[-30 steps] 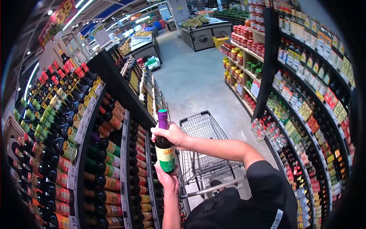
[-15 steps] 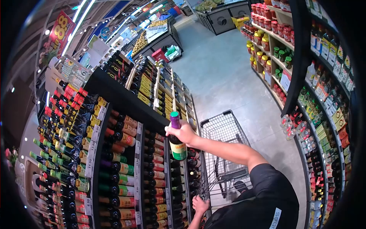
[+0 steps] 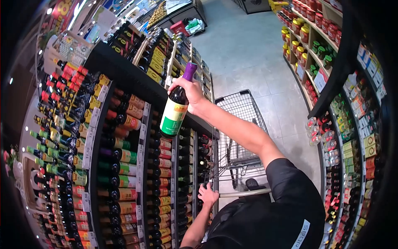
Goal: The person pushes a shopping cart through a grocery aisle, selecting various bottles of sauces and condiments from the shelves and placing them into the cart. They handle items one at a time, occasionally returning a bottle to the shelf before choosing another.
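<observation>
Beyond "SPOR" (image 3: 302, 234) on the shirt (image 3: 253, 220), the right hand (image 3: 188, 89) grips a labelled bottle (image 3: 173, 115).

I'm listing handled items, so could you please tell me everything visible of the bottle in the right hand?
The bottle looks like dark glass, with a purple-wrapped neck and a cream-and-green label whose small print is unreadable. It is held in the air, tilted, neck up, in front of the shelves, the right hand wrapped around its upper part.

This is a supermarket, shown by the shopping cart (image 3: 242, 124), price tags (image 3: 87, 157) and shelved bottles (image 3: 127, 157).
</observation>
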### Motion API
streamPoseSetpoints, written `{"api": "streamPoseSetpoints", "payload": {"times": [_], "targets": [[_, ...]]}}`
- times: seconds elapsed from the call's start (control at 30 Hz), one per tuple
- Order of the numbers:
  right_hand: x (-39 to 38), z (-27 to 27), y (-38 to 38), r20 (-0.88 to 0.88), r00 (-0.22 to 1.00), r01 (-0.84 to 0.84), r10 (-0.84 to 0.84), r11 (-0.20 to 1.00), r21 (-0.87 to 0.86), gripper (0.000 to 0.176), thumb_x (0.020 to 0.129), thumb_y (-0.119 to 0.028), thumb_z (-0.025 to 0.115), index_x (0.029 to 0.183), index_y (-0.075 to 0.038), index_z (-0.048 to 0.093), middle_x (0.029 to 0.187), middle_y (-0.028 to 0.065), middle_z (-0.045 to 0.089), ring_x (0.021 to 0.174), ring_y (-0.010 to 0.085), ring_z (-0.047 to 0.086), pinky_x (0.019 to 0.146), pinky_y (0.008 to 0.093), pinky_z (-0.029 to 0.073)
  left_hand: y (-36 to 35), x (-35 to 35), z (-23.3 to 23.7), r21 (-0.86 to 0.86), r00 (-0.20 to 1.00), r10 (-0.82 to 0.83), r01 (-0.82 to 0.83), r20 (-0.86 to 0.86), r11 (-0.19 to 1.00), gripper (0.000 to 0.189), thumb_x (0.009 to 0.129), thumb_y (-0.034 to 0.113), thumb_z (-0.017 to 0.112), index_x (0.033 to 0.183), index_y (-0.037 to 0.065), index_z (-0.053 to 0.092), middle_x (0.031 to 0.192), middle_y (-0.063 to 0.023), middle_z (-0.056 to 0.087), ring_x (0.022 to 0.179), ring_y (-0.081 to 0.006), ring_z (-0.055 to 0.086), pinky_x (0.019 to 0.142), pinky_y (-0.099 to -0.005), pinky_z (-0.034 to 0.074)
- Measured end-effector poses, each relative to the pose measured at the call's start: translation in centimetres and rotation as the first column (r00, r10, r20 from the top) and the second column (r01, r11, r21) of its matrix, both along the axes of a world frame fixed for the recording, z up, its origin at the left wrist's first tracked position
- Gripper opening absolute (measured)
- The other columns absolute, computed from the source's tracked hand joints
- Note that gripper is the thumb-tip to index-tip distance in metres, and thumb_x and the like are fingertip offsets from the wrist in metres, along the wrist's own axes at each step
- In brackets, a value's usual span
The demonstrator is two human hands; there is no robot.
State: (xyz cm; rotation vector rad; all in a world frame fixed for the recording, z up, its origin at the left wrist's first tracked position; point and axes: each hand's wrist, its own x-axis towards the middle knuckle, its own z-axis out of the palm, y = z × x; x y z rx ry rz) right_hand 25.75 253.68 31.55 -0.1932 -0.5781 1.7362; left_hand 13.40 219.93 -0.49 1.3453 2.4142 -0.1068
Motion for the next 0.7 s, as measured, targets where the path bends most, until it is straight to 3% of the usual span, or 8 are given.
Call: {"api": "streamPoseSetpoints", "payload": {"times": [0.13, 0.33, 0.57, 0.7], "targets": [[-2.2, 0.5, 0.9, -0.039, 0.998, -0.053, 0.053, 0.998, 0.015, 0.021, 0.079, -0.021, 0.066, 0.070, -0.001, 0.064, 0.071, 0.0101, 0.066, 0.062, 0.0176, 0.063, 0.062, 0.0311, 0.051, 0.7, -0.5, -0.2, 0.055, 0.999, -0.036, 0.034, 0.039, 0.998, 0.067, 0.073, 0.031, 0.065, 0.135, 0.018, 0.044, 0.143, -0.0209, 0.026, 0.133, -0.0386, 0.026, 0.104, -0.0568, 0.024], [-6.0, 2.7, -1.0, 0.055, 0.992, -0.120, 0.113, 0.983, 0.138, 0.017, 0.078, -0.016, 0.066, 0.069, -0.003, 0.062, 0.071, 0.0095, 0.066, 0.063, 0.0158, 0.062, 0.064, 0.0301, 0.051, 1.5, -0.5, -0.6, 0.093, 0.998, -0.024, 0.019, 0.056, 0.995, 0.066, 0.074, 0.033, 0.064, 0.136, 0.018, 0.045, 0.145, -0.0223, 0.024, 0.132, -0.0400, 0.027, 0.104, -0.0552, 0.024], [-15.6, 2.3, -2.8, 0.146, 0.986, -0.013, -0.085, 0.822, 0.570, 0.005, 0.077, -0.003, 0.065, 0.074, 0.000, 0.065, 0.074, 0.0072, 0.067, 0.071, 0.0147, 0.064, 0.072, 0.0288, 0.050, 2.5, -0.3, 0.6, 0.004, 0.996, -0.007, 0.007, 0.093, 1.000, 0.068, 0.077, 0.034, 0.065, 0.140, 0.020, 0.041, 0.149, -0.0217, 0.021, 0.135, -0.0373, 0.024, 0.107, -0.0536, 0.022], [-21.5, 1.4, -3.0, 0.204, 0.952, 0.024, -0.229, 0.720, 0.694, 0.009, 0.081, -0.008, 0.065, 0.074, -0.002, 0.066, 0.073, 0.0034, 0.067, 0.071, 0.0125, 0.064, 0.071, 0.0278, 0.050, 2.4, -0.5, 0.3, -0.024, 0.997, 0.002, 0.000, 0.083, 1.000, 0.069, 0.078, 0.036, 0.065, 0.140, 0.021, 0.040, 0.149, -0.0221, 0.022, 0.135, -0.0380, 0.025, 0.107, -0.0537, 0.023]]}}
